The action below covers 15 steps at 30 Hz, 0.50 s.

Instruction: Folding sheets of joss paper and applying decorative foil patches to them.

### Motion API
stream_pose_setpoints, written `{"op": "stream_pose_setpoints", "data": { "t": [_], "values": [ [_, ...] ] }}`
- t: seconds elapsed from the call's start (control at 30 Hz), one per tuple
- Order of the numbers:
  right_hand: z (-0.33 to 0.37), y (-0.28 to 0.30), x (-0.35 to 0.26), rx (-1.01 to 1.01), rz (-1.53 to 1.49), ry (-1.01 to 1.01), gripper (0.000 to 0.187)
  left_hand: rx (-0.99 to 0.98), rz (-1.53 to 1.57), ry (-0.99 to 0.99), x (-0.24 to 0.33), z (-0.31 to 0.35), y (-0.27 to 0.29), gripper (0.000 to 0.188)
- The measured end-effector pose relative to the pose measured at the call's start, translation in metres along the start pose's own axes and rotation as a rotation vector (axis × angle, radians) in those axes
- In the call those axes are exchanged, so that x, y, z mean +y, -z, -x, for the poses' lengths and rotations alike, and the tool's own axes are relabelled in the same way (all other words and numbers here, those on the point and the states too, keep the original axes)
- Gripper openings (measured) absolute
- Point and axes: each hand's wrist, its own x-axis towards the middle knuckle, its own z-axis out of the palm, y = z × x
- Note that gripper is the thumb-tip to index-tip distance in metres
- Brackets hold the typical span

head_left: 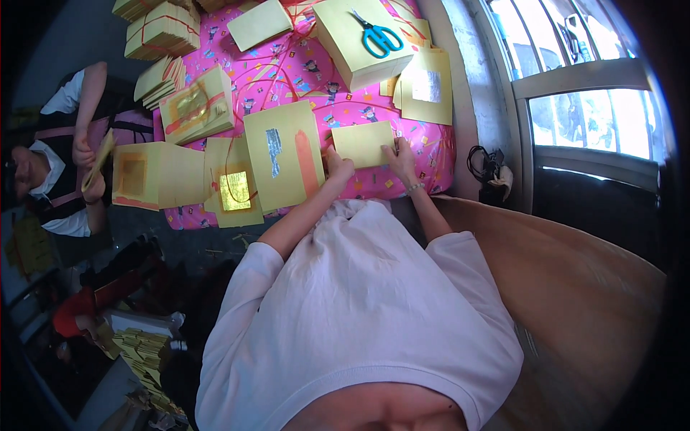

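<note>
Between my two hands lies a plain yellow paper sheet or thin stack of paper (363,146) at the near edge of the pink table. My left hand (340,167) pinches its lower left corner, thumb up. On the other side my right hand (400,161) grips its right edge, a bracelet at the wrist. How many sheets there are I cannot tell. Just left of my left hand is a stack of larger yellow paper (291,122) with a silver patch and an orange stripe. Beside that lies yellow paper with a shiny gold square (235,191).
Blue-handled scissors (381,41) rest on a tall yellow paper block (352,68) at the back. Silver-patched paper (427,86) lies right of it. Tied bundles (162,30) stand far left. A co-worker at left holds folded paper (99,159). A brown board (560,287) is at right.
</note>
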Motion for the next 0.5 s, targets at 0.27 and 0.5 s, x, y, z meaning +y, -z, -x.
{"op": "stream_pose_setpoints", "data": {
  "t": [0.27,0.5],
  "values": [
    [-0.003,-0.004,-0.004,-0.028,-0.052,-0.026,0.033,-0.087,-0.205,0.023,-0.016,-0.013,-0.001,0.08],
    [0.001,-0.009,-0.003,0.005,0.019,0.003,0.032,-0.111,-0.139,0.035,0.013,0.014,0.005,0.093]
  ]
}}
